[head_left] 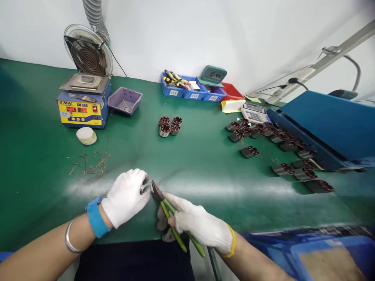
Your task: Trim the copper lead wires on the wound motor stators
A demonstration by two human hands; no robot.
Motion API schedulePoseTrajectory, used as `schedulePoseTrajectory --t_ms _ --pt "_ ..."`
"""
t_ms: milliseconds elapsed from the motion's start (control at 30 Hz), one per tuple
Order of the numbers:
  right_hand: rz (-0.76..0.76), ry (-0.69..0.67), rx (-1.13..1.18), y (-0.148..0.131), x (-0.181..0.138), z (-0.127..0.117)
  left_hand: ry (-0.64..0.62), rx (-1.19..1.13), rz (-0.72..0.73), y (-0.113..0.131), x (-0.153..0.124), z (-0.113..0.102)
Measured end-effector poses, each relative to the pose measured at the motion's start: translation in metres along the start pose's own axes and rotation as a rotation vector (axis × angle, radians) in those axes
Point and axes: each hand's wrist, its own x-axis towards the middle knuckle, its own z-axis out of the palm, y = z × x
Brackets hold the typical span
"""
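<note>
The right hand, white-gloved, has its grip wrapped about the green handles of a pair of pliers; whether the tool's tips are parted cannot be told. The long axis of the pliers runs aslant, handle ends out over the near edge of the desk, tips directed toward its far left corner. Just beside those tips, on their left, is a small metal piece, pinched in the grip of the gloved left hand and mostly hidden by the glove; its own long axis cannot be made out. The left hand is accordingly the nearer to the piece. Contact between tool tips and piece is not discernible. This short gap is judged the governing relation: the piece lies left of the tips and slightly closer to the near edge, left of the desk's middle. Further out, toward the left edge, wire scraps lie loose near the left hand. Toward the far edge, four copper-wound rings stand grouped, well apart from both gloves. Further wound rings are spread toward the right edge. A purple tray rests toward the far left corner, beside a blue and yellow machine.
</note>
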Motion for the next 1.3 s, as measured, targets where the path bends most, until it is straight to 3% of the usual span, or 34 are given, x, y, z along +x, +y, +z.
schedulePoseTrajectory --t_ms 133,433,633,733,833,867,933,1000,1067,1200,1300 --pt "0.001 0.047 0.001 -0.003 0.007 0.003 0.004 0.019 0.015 0.0 -0.001 0.0" --pt "0.096 0.014 -0.271 -0.014 0.013 -0.008 0.017 -0.021 -0.03 0.0 -0.004 -0.006" --pt "-0.001 0.049 -0.024 -0.003 0.008 -0.013 0.018 -0.137 0.072 -0.012 -0.018 -0.018" --pt "-0.079 0.064 0.14 0.008 0.005 -0.021 0.012 0.003 -0.106 -0.01 -0.018 -0.029" --pt "-0.124 0.044 0.27 0.016 0.005 -0.028 0.189 0.134 -0.361 -0.013 -0.02 -0.043" --pt "-0.129 0.035 0.298 0.017 0.005 -0.029 0.286 0.112 -0.355 -0.017 -0.021 -0.048" --pt "-0.136 0.007 0.332 0.019 0.005 -0.03 0.38 -0.017 -0.151 -0.027 -0.024 -0.055" --pt "-0.143 -0.011 0.331 0.021 0.005 -0.03 0.265 -0.122 0.123 -0.036 -0.025 -0.056" --pt "-0.155 -0.006 0.309 0.023 0.004 -0.029 0.11 -0.101 0.219 -0.037 -0.022 -0.05" --pt "-0.141 -0.04 0.232 0.03 0.002 -0.022 -0.021 0.045 0.056 -0.022 -0.011 -0.03" --pt "-0.107 -0.114 0.102 0.03 -0.002 -0.011 -0.048 0.068 0.046 -0.011 -0.007 -0.022"
